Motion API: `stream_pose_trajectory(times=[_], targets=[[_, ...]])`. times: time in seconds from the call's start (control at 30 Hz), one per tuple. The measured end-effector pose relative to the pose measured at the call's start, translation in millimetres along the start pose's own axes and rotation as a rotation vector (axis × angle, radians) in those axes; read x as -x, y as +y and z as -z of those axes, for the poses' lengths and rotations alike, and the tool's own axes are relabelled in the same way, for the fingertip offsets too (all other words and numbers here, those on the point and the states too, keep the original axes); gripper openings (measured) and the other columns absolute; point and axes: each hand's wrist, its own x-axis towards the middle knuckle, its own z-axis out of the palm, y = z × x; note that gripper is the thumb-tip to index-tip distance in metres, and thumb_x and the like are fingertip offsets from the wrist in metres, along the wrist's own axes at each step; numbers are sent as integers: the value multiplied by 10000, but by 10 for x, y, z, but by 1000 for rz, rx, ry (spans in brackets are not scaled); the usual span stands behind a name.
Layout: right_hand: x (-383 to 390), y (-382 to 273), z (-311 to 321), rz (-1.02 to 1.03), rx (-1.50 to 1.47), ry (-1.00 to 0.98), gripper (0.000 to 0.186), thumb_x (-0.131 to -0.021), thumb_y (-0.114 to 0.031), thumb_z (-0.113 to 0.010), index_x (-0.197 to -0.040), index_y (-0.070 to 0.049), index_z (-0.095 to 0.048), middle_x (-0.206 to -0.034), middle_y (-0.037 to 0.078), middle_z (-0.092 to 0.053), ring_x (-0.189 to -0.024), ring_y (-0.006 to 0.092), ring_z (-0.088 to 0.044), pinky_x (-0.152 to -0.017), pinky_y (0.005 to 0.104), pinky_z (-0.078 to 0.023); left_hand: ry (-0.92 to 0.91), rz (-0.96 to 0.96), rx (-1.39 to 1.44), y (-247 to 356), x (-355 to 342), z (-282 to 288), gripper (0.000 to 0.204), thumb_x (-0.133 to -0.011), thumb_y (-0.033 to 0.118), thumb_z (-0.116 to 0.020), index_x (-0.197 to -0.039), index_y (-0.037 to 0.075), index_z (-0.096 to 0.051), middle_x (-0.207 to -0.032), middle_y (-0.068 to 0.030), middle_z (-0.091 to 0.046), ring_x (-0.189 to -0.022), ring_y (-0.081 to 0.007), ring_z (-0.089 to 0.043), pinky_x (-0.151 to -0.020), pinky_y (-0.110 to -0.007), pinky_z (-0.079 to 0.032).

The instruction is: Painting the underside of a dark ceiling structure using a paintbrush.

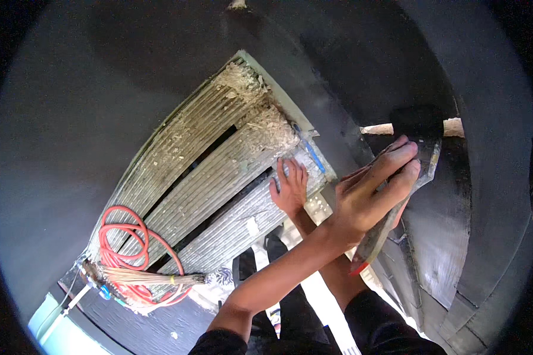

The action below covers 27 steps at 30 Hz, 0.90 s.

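Note:
My forearms cross, the left passing over the right. My left hand (376,192) is closed round the long handle of an angled paintbrush (378,239), whose handle end is red. Its bent metal part runs up to a wide dark head, held against the dark curved wall (435,231) on the right, in front of a light slot. My right hand (290,185) lies with fingers spread on a ribbed grey plank platform (219,189), holding nothing. Close beside its fingertips is a thin blue object (312,155), whose kind I cannot make out.
Pale shavings (269,124) are heaped at the platform's far end. A coiled red hose (124,234) and a bundle of thin sticks (154,278) lie at its near left end. Dark gaps run between the planks. Dark curved walls (71,130) surround the platform.

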Motion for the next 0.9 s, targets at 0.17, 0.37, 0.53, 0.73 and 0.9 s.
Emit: stream_pose_trajectory(times=[0.17, 0.37, 0.53, 0.73, 0.9], targets=[[76, -45, -354, 12, 3, -43, 638, -846, -297, -667, -1408, -29, -529, -1398, 173, -483, -1362, 355, -410, -1163, 551, -259, 1, -8, -14, 61, -110, 473, 330, -721, -66, -765, -1046, -47, -709, -1188, -228, -688, -1100, -356, -703, -928, -422, -596], [287, 129, -527, -12, 87, -176, 627, -865, -334, -636, -1408, -38, -530, -1422, 171, -474, -1361, 352, -423, -1159, 545, -275, -322, 244, 500, -296, -814, 679, 197, -801, -29, -768, -983, -9, -698, -933, -92, -713, -685, -83, -649, -527, -231, -487], [66, -125, -212, -41, -25, -44, 667, -851, -328, -646, -1435, -39, -502, -1414, 168, -474, -1377, 352, -397, -1168, 557, -255, -439, 325, 276, -377, -1185, 864, 199, -805, 28, -810, -979, 4, -717, -817, -15, -701, -726, -25, -617, -594, -199, -475], [40, -117, -159, -22, -15, -32, 653, -855, -312, -657, -1431, -42, -505, -1402, 174, -478, -1388, 349, -381, -1176, 559, -242, -346, 202, 24, -519, -1451, 1111, 272, -777, 79, -841, -998, -11, -710, -950, -73, -727, -862, -114, -667, -767, -247, -529], [52, -106, -165, -19, -1, -34, 658, -856, -313, -661, -1434, -42, -501, -1408, 171, -473, -1395, 345, -373, -1181, 554, -237, -97, 147, -217, -647, -1435, 1224, 261, -799, 105, -832, -1006, 16, -701, -925, -47, -718, -830, -81, -627, -746, -242, -500]])
